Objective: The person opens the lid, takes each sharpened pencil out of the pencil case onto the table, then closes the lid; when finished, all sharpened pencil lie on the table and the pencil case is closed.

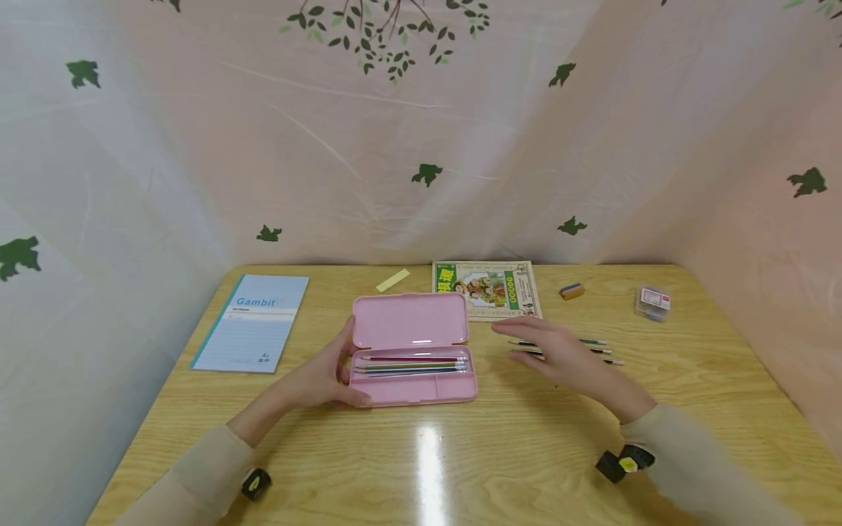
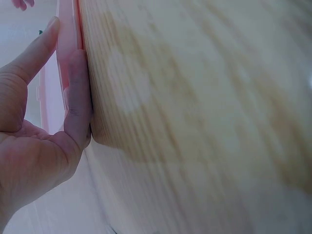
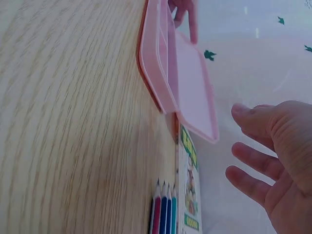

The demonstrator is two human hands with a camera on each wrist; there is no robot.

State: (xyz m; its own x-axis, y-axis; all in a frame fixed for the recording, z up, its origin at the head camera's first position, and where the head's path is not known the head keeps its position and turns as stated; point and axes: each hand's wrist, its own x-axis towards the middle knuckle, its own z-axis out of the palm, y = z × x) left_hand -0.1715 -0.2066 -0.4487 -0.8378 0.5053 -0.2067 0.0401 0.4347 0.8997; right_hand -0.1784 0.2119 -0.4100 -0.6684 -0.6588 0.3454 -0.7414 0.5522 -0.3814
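Note:
A pink pencil case [image 1: 395, 392] lies on the table with its lid [image 1: 411, 321] raised; several pencils [image 1: 414, 369] rest in its rear compartment. My left hand [image 1: 316, 376] holds the case's left end, thumb at the front corner and fingers along the side. The left wrist view shows this hand [image 2: 41, 146] against the pink case edge [image 2: 68, 29]. To the right of the case, my right hand [image 1: 569, 361] hovers over several loose pencils [image 1: 595, 341], partly hiding them. In the right wrist view that hand [image 3: 285, 156] holds nothing, above pencils [image 3: 163, 209] with sharpened tips.
A Gambit notebook [image 1: 253, 325] lies at the left. Behind the case are a yellow strip [image 1: 392, 280] and a colourful booklet [image 1: 487, 288], partly covered by the lid. An orange-and-blue eraser-like block [image 1: 571, 291] and a small clear box [image 1: 653, 303] stand at back right.

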